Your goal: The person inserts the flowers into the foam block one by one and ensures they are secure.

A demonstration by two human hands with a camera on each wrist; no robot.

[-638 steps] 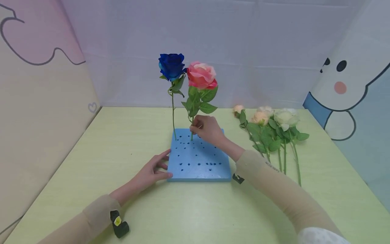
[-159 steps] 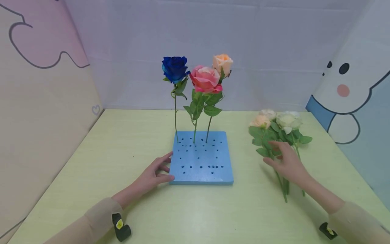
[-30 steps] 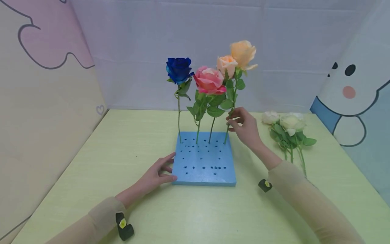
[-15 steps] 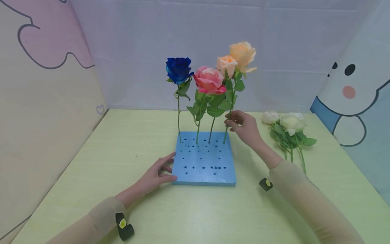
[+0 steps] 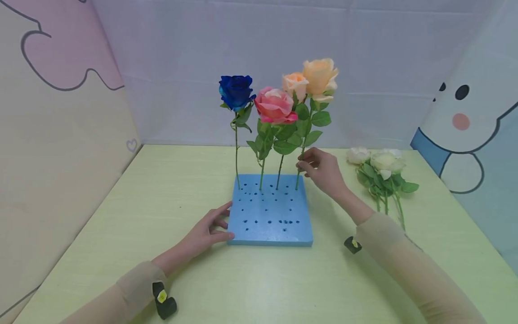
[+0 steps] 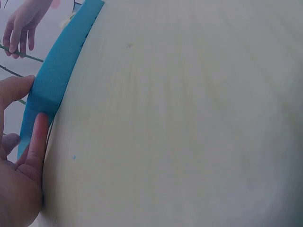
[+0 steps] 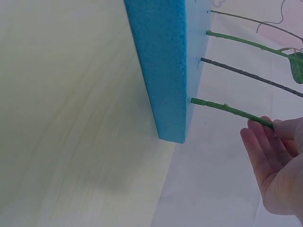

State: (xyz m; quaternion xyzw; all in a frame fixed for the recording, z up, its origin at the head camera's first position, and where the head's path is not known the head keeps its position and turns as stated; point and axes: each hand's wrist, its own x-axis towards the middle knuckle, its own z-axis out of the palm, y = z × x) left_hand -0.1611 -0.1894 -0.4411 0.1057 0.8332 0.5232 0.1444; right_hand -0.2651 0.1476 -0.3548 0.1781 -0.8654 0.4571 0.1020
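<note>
My right hand (image 5: 323,172) pinches the green stem of a pale orange rose (image 5: 319,78), whose lower end stands in the right back part of a blue foam board (image 5: 267,234). In the right wrist view the stem (image 7: 232,110) runs from the board's face to my right fingertips. Upright beside it in the same row are a blue rose (image 5: 236,92), a pink rose (image 5: 275,106) and a smaller peach rose (image 5: 295,85). My left hand (image 5: 202,234) rests with extended fingers and thumb against the board's left side; the left wrist view shows fingertips touching its edge (image 6: 61,61).
White roses (image 5: 386,163) with green leaves lie at the table's right back. Many small holes dot the board in front of the standing stems. A pale yellow table (image 5: 251,283) surrounds it, with a white cloth (image 5: 182,90) behind.
Earlier the blue and pink roses stood there, then the peach one. The pale orange rose came from the right pile. Over the last second it sank slightly and turned in my right hand. The left hand stayed.
</note>
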